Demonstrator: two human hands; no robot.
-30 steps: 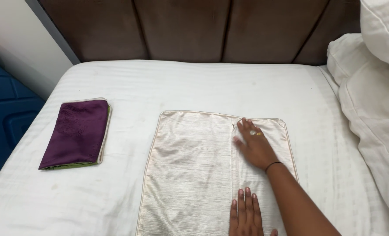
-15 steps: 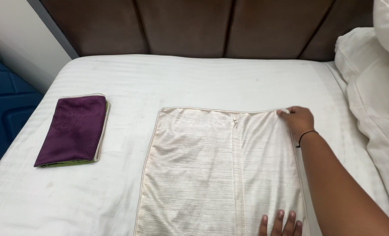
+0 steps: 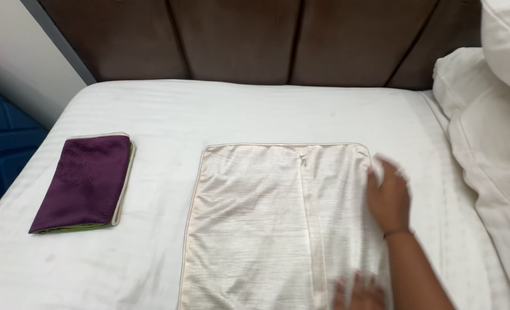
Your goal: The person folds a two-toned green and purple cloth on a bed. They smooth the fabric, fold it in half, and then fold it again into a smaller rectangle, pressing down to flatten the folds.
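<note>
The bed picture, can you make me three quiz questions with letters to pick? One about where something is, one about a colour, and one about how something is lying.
1. Where is the right hand?
A. on the purple cloth
B. at the right edge of the cream pillow cover
C. on the headboard

2. What colour is the folded cloth on the left of the bed?
A. purple
B. orange
C. black

3. How does the cream pillow cover lie?
A. rolled into a tube
B. crumpled in a ball
C. spread out flat

Answers: 1 B, the hand rests on the cover's right side near its top corner. 2 A, its top is dark purple with a thin green edge. 3 C, it lies flat and open on the white sheet, with the left hand on its bottom part.
</note>
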